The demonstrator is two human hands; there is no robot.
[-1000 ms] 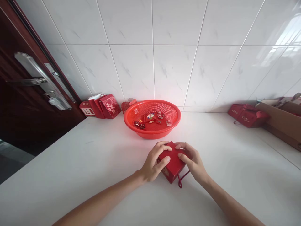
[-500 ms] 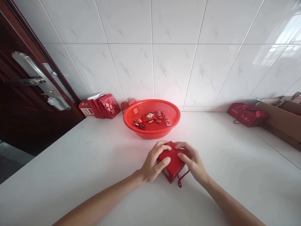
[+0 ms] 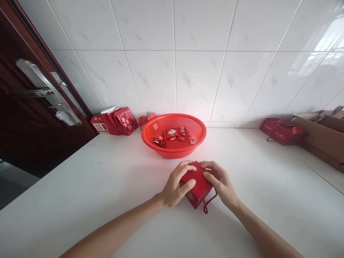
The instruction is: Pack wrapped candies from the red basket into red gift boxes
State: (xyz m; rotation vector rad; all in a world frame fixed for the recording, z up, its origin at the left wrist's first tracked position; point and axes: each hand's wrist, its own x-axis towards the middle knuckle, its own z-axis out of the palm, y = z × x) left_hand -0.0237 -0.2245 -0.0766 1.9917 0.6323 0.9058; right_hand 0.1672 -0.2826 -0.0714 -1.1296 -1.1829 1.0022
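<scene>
A small red gift box (image 3: 198,182) with a dark red cord (image 3: 206,207) rests on the white counter (image 3: 129,175), one corner pointing toward me. My left hand (image 3: 177,183) grips its left side, thumb and fingers lying on the top face. From the other side, my right hand (image 3: 219,181) holds the right edge, with its thumb on top and the fingers curved around the far corner. The cord hangs out at the near right side in a loop. Past the box stands a red plastic basket (image 3: 174,154) holding several wrapped candies (image 3: 172,134).
Folded red boxes (image 3: 114,122) lean on the tiled wall at the back left. A red heart-shaped item (image 3: 143,121) is partly behind the basket. More red boxes (image 3: 283,131) and a cardboard box (image 3: 319,139) stand at right. A dark door (image 3: 34,107) borders the left.
Almost nothing differs. Both hands keep their grip on the gift box, and the view has shifted very slightly.
</scene>
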